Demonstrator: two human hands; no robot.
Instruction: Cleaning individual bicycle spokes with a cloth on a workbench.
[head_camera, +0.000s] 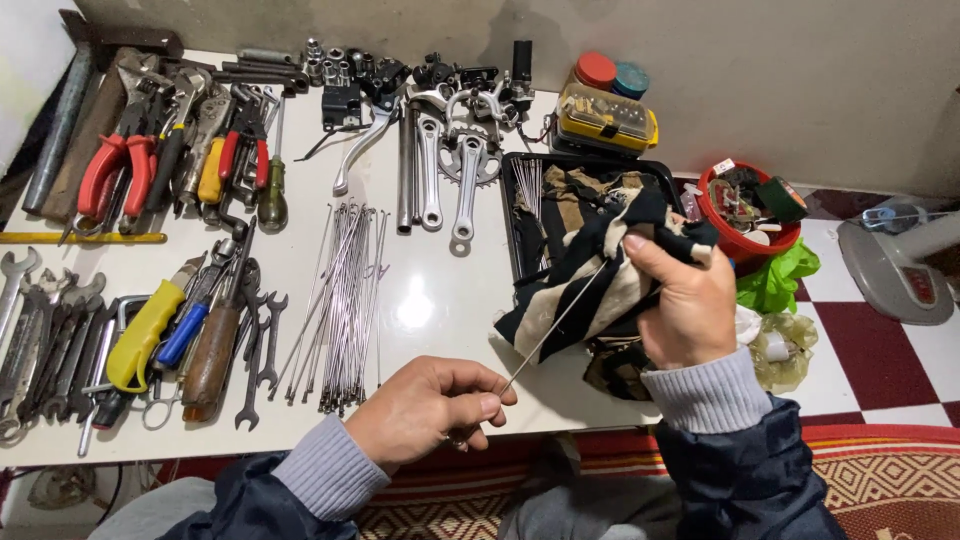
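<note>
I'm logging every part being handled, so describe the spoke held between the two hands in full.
The spoke is a thin, straight rod of bare silvery metal. It runs diagonally, its lower end pinched in the left hand near the table's front edge, its upper end going into the rag gripped by the right hand. That end is hidden by the black and cream cloth. The middle hangs free above the white table. No bend shows; its surface is too fine to judge.

Bright overhead glare on white table (415, 310), sharp focus
</note>
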